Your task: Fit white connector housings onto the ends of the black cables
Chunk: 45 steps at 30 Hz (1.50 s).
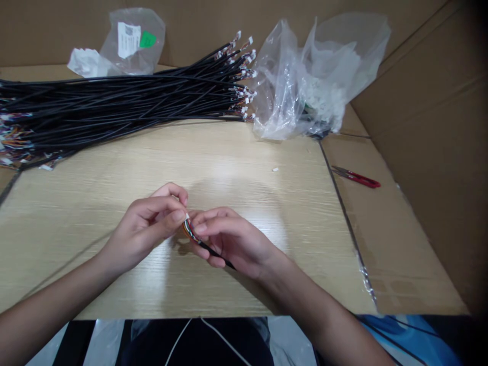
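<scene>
Between my two hands, above the front half of the table, is a black cable [215,253] with thin coloured wires fanning from its end into a small white connector [187,217]. My left hand [154,221] pinches the connector between thumb and fingers. Thumb and fingers of my right hand [232,236] close on the coloured wires [189,230] and the cable's end just below. The rest of this cable is hidden behind the right hand and forearm.
A large bundle of black cables [125,101] with white connectors lies across the back left. Behind it is a labelled plastic bag [147,56]. Clear bags with white parts [324,86] stand at the back right. Red-handled snips [358,177] lie on cardboard at right. A tiny white piece [275,169] rests mid-table.
</scene>
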Tool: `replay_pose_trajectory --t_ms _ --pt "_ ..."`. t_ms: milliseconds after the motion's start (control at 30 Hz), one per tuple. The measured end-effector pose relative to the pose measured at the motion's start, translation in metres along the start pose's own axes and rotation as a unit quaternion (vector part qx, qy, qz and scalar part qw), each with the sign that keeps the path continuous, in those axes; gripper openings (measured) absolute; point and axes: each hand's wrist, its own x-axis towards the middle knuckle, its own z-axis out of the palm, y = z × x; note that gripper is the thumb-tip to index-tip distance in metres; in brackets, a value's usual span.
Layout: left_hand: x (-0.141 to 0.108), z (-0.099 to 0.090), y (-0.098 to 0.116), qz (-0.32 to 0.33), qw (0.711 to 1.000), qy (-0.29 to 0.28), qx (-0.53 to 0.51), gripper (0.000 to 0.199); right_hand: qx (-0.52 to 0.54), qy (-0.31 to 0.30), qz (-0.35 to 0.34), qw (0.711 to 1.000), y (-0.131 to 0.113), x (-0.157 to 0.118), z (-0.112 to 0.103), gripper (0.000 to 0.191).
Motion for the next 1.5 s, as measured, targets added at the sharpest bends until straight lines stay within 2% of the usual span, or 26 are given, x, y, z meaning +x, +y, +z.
replay_pose_trajectory --t_ms 300,533,667,1000,1500 --pt "-0.001 0.001 -0.001 0.026 0.999 0.006 0.031 0.025 -0.001 -0.006 0.001 1.000 0.002 0.001 -0.002 0.009" --pt "-0.001 0.000 0.002 0.077 0.989 0.025 0.122 0.018 -0.010 -0.012 0.000 1.000 0.002 0.001 -0.002 0.011" --pt "-0.001 0.000 0.002 0.094 0.985 0.032 0.139 0.015 -0.028 -0.012 -0.003 1.000 0.002 0.001 -0.002 0.014" --pt "-0.002 0.001 0.005 0.108 0.978 0.041 0.175 0.015 -0.133 0.078 -0.116 0.981 0.001 -0.006 0.007 0.017" --pt "-0.001 0.000 0.004 0.121 0.973 0.050 0.188 0.014 -0.126 0.083 -0.141 0.978 0.003 -0.007 0.005 0.020"
